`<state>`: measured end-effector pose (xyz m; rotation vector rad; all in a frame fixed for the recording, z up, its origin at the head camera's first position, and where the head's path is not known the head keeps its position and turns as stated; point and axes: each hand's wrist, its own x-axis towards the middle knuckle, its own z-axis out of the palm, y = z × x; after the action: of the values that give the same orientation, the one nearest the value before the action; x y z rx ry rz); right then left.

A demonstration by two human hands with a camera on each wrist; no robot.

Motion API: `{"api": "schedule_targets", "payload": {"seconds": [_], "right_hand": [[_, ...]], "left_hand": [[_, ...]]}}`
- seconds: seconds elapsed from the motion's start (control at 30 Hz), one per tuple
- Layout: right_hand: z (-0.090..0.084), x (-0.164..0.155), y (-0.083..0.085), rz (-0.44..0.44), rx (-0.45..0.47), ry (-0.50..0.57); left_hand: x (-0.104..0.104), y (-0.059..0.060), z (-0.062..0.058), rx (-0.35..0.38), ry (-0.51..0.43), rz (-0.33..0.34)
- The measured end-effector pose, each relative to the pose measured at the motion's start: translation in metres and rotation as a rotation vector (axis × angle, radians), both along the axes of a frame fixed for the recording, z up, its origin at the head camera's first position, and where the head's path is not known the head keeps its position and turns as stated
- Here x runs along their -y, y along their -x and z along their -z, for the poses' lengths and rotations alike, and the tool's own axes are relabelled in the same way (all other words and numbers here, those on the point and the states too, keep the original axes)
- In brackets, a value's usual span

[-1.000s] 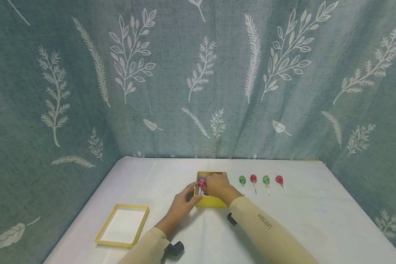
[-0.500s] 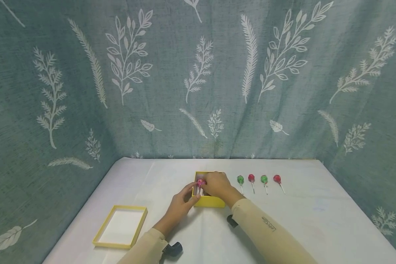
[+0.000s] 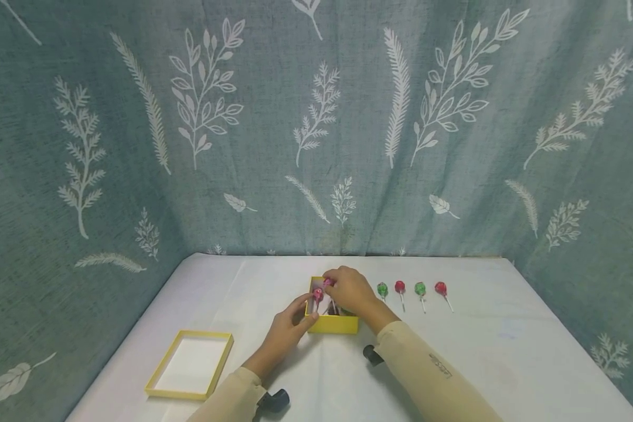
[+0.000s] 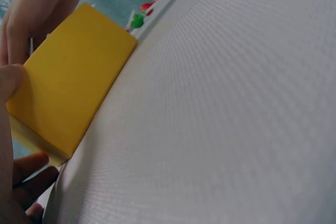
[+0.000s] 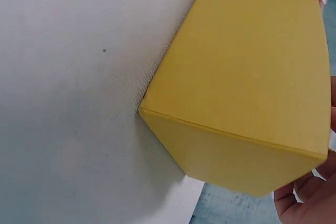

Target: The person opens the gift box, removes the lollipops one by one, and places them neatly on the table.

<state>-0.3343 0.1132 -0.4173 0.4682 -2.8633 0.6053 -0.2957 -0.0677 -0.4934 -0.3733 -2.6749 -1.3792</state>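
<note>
Both hands (image 3: 322,305) pinching pink lollipops (image 3: 318,292)

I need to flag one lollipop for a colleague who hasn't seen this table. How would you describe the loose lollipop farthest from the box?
Start at the open yellow box mid-table, where both hands meet. To its right four lollipops lie in a row on the white table, sticks toward the person. Take the far-right lollipop: it is red, with a green lollipop as its only neighbour.

A shallow yellow lid (image 3: 190,364) lies open side up on the white table (image 3: 506,351) — near the front left. Four lollipops (image 3: 411,291) lie in a row further right — green, red, green, red. A leaf-patterned curtain (image 3: 316,117) hangs behind.
</note>
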Motion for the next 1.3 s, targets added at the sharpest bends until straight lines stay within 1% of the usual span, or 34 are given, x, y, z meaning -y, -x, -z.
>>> {"api": "schedule_targets", "payload": {"seconds": [0.17,0.27,0.43,0.57,0.7,0.87,1.07,1.2,1.3], "right_hand": [[0.0,-0.005,-0.001,0.021,-0.002,0.081],[-0.001,-0.009,-0.001,0.015,-0.005,0.113],[-0.004,-0.02,-0.003,0.026,0.015,0.194],[-0.005,-0.029,-0.004,0.057,0.027,0.259],[-0.007,-0.038,-0.005,0.082,0.035,0.283],[-0.008,-0.046,-0.005,0.098,0.047,0.298],[-0.008,-0.056,-0.006,0.111,0.068,0.32],[-0.007,-0.066,-0.009,0.145,0.085,0.337],[-0.005,-0.075,-0.011,0.158,0.075,0.347]], "left_hand": [[0.002,-0.001,-0.001,-0.018,0.011,0.011],[0.002,0.0,-0.001,-0.021,0.015,0.019],[0.0,0.0,0.001,-0.009,0.018,0.029],[0.0,-0.001,-0.001,0.012,0.009,0.029],[0.0,-0.002,-0.002,0.023,0.007,0.026],[0.001,0.0,-0.003,0.018,-0.001,0.024],[0.002,0.002,-0.001,0.008,0.012,0.025],[0.002,0.001,-0.001,0.013,0.01,0.022],[0.002,-0.001,-0.002,0.022,0.01,0.021]]}}
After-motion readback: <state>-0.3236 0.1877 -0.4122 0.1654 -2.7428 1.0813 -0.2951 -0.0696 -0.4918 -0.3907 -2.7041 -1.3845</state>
